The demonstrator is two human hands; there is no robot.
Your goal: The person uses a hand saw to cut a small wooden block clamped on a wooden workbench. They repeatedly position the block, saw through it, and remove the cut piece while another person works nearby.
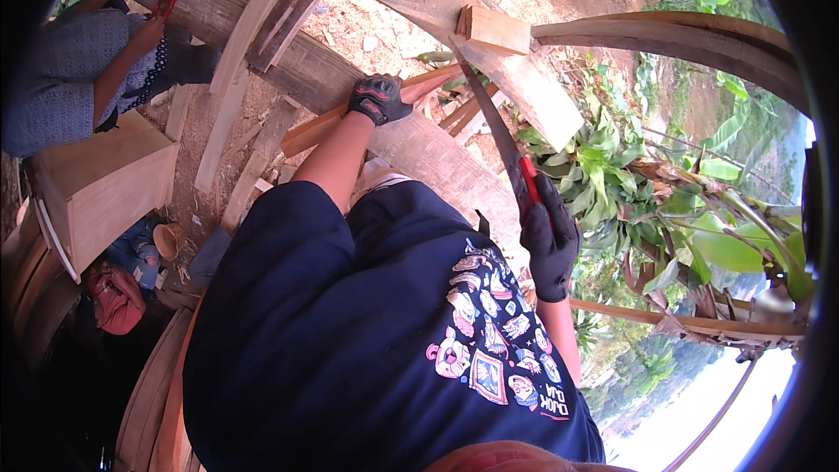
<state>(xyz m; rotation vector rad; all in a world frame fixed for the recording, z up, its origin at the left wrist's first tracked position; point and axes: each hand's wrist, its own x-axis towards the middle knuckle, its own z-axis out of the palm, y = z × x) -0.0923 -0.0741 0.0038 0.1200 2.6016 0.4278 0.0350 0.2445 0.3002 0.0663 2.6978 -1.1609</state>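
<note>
My right hand [551,236], in a dark glove, is wrapped round the red handle of a handsaw [496,122]. The blade slants up and away to the left, its tip near a small wooden block [496,30] on a board. My left hand [380,99], in a black glove with red marks, is closed over a narrow wooden strip [316,133]. That strip lies across a wide plank [441,157] in front of me. From this view I cannot tell whether the saw's teeth touch any wood.
At the far left another person [65,87] holds a red-handled saw [169,0] over a long beam [210,2]. A wooden box [105,183] stands below them. Curved planks [673,39] reach in at the right, above leafy plants [603,175]. Someone in red [116,299] is at the lower left.
</note>
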